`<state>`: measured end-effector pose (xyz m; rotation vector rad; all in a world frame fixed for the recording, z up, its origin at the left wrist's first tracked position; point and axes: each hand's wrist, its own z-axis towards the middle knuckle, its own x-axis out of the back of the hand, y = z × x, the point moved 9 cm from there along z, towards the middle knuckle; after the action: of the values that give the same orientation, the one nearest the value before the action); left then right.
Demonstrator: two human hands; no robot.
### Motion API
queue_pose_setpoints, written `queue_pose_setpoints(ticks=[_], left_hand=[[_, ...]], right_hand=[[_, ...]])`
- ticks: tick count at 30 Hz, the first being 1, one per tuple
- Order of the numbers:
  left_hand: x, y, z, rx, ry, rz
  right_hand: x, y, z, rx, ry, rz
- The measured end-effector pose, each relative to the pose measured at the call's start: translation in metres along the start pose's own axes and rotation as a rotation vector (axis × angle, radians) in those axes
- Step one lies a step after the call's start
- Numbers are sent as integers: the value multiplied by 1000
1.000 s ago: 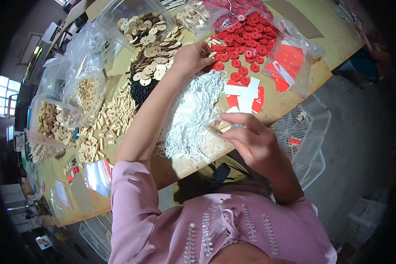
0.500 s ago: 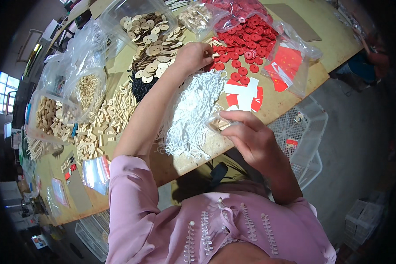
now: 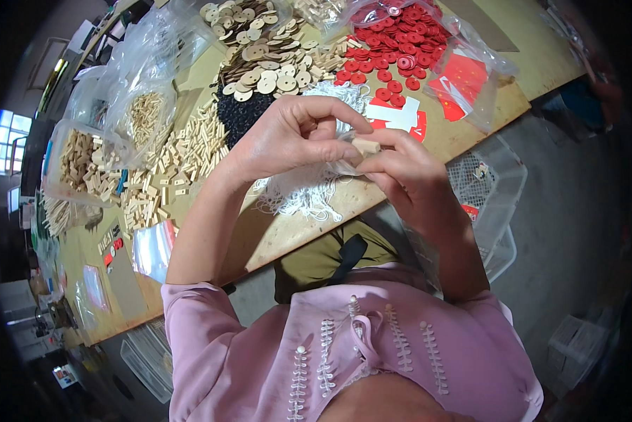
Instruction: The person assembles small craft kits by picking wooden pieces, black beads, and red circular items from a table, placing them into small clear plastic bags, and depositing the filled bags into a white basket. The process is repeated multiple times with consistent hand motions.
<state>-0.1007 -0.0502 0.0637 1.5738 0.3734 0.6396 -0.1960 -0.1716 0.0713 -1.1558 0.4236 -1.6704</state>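
Pinching a small clear bag [image 3: 345, 167] w/ the R hand [image 3: 409, 169], thumb and fingertips closed on it, just right of centre in the upper half of the frame. A pale wood bit [image 3: 366, 145] shows right there between both hands; can't tell if it's inside the bag or just at the mouth. L hand [image 3: 295, 137] has thumb and index curled in a loose ring, tips near the bit w/ a small gap. Can't tell if they've got hold of it or the film.

Tips imo: grip one edge of the bag only, so the mouth doesn't get squashed flat. Spread the film w/ the L tips, then feed the bit in end first. Film looks thin, so corners could prob snag; go easy. Work over the table [image 3: 270, 235], bc near the edge a dropped bit could end up on the floor.

White string [image 3: 302, 193] is right below the hands, all loose strands, so watch your fingers don't catch. Black pile [image 3: 235, 119] left of the L hand, tan discs [image 3: 260, 53] upper centre, red discs [image 3: 400, 46] to their right, white card [image 3: 395, 112] just above the R hand. Further out: pegs [image 3: 193, 137] and blocks [image 3: 144, 204] on the left, flat bags [image 3: 153, 253] lower left, crate [image 3: 509, 183] on the right.
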Motion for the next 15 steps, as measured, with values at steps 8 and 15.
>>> queue_pose_setpoints(ticks=[8,15], left_hand=[[3,-2,-9,-35,218,-733],[-14,15,-9,-157,184,-588]], right_hand=[[-16,-14,2,37,-38,-52],[-24,-13,7,12,-43,-107]])
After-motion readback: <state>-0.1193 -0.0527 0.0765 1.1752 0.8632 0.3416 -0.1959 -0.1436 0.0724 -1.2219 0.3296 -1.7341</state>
